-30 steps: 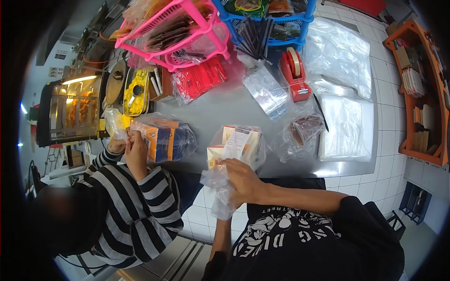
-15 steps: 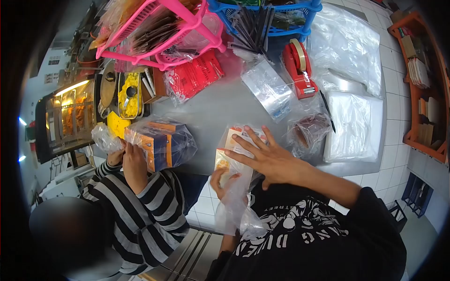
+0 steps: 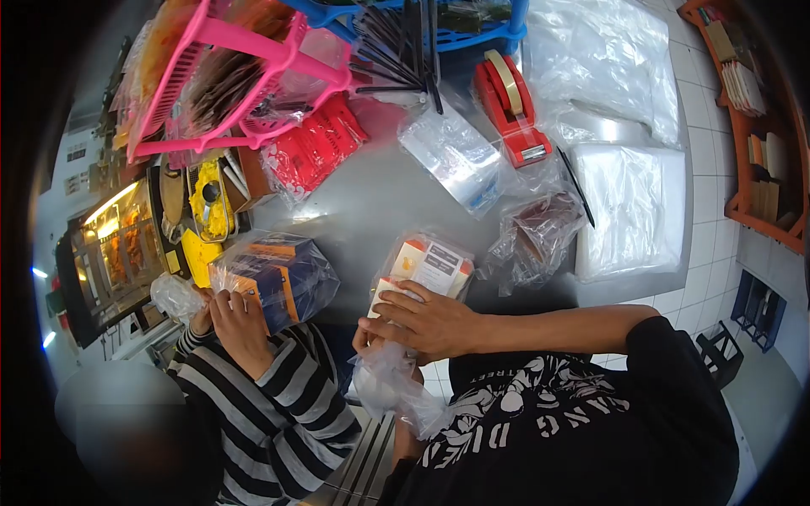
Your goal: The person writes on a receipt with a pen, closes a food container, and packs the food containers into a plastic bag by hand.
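A clear plastic bag (image 3: 464, 246) lies around small white-and-orange boxes (image 3: 413, 255), one bearing a printed label (image 3: 437, 268). My left hand (image 3: 369, 339) is closed on the gathered end of this bag, whose loose tail (image 3: 396, 388) hangs over the table's near edge. Across the near end of the boxes rests my right hand (image 3: 429, 325), its fingers stretched out over the plastic; the thumb is hidden. To the left, a co-worker's hand (image 3: 240, 325) grips the end of another clear bag holding blue-and-orange boxes (image 3: 283, 274).
A red tape dispenser (image 3: 510, 110), a black pen (image 3: 576, 187) and stacks of plastic bags (image 3: 629, 211) are at the right. Pink (image 3: 245, 55) and blue (image 3: 481, 38) baskets line the back. Crumpled plastic (image 3: 540, 236) lies right of my boxes; a co-worker in stripes (image 3: 278, 413) is close left.
My right hand has slid down toward my left hand, uncovering the label. My left hand and the gathered plastic have shifted left. The camera view has tilted slightly.
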A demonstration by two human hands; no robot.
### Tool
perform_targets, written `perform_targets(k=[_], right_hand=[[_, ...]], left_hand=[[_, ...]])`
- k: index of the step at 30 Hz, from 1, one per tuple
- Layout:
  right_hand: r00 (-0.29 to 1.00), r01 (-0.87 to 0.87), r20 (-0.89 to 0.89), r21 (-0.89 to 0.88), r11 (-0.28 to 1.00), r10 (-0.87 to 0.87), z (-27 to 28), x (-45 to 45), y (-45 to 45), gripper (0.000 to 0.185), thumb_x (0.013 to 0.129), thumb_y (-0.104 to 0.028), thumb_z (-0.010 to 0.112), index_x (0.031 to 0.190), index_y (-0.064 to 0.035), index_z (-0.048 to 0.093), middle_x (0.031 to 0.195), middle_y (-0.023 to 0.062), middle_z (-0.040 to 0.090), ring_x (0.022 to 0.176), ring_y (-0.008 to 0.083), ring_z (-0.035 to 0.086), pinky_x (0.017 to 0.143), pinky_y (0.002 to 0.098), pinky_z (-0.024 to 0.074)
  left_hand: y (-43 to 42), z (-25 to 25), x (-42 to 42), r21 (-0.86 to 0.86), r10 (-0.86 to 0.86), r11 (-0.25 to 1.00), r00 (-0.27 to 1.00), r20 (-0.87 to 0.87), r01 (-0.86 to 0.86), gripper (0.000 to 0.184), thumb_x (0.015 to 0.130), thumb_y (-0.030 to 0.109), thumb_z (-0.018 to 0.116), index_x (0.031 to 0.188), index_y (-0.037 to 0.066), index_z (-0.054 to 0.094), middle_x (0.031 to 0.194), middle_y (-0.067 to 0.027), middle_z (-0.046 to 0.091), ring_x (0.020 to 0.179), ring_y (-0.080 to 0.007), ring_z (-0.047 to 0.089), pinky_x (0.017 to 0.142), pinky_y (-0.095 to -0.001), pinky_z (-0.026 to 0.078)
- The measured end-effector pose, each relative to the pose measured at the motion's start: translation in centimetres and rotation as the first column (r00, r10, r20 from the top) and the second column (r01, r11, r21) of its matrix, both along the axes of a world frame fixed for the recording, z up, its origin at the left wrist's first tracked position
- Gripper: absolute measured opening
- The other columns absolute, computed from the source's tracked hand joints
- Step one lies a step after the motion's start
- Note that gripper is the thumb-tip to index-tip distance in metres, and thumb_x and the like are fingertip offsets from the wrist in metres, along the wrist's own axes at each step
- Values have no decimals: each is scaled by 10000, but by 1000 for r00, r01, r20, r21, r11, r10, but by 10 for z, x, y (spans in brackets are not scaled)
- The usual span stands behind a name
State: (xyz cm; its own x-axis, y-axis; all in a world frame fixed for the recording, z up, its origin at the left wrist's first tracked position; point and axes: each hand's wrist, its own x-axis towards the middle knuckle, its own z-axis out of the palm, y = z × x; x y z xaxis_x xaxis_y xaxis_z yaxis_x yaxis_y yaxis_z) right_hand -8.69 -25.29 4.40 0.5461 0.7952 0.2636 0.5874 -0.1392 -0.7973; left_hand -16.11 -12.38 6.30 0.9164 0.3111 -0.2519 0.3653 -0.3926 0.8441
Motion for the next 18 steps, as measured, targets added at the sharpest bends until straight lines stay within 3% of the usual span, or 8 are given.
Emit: perform_targets(k=[2, 5, 8, 11, 14, 18], right_hand=[[997, 76, -9, -2, 997, -76, -2, -4, 5, 1072, 592, -349, 832, 1472, -80, 282, 1183, 107, 562, 1196, 277, 499, 1126, 472, 265], [996, 35, -76, -8, 999, -35, -1, 0, 10, 1002, 701, -308, 739, 1499, -35, 198, 1052, 86, 622, 1063, 245, 566, 1105, 448, 278], [990, -136, -61, -95, 986, 131, -6, 7, 14, 888, 716, -272, 714, 1466, -34, 303, 1010, 81, 641, 1014, 231, 593, 1073, 420, 309], [995, -84, 55, -52, 995, 87, -16, 4, 17, 571, 755, -227, 662, 1296, -81, 550, 926, 39, 663, 991, 203, 598, 1039, 401, 336], [983, -118, 136, -31, 993, 121, -23, 2, 17, 275, 791, -191, 607, 1050, -131, 681, 828, -4, 669, 963, 185, 600, 1002, 404, 353], [979, -156, 132, -17, 988, 157, -16, 8, 15, 187, 778, -161, 605, 936, -173, 703, 808, -21, 652, 940, 172, 582, 984, 414, 354]], left_hand=[[1, 5, -4, 12, 7, 1000, 1000, -14, -7, 556, 917, 376, 501, 1374, 76, 399, 1376, -117, 479, 1345, -282, 376, 1132, -444, 215], [-1, 12, -7, 29, 12, 1000, 999, -35, -11, 550, 915, 366, 504, 1371, 75, 403, 1372, -114, 484, 1345, -280, 377, 1134, -444, 210], [-5, 11, -9, 36, 7, 999, 999, -43, -6, 545, 914, 356, 508, 1368, 73, 407, 1368, -112, 489, 1345, -278, 377, 1136, -445, 204], [-3, 12, -7, 48, -3, 999, 999, -43, 5, 539, 912, 347, 511, 1365, 71, 411, 1364, -109, 494, 1345, -277, 378, 1138, -446, 198], [-2, 5, 0, 52, -21, 998, 999, -38, 23, 534, 910, 337, 514, 1361, 69, 415, 1360, -106, 499, 1345, -275, 378, 1140, -447, 193], [-4, 3, 3, 63, -41, 997, 999, -33, 43, 527, 908, 324, 519, 1357, 67, 420, 1355, -102, 505, 1345, -273, 379, 1143, -448, 185]])
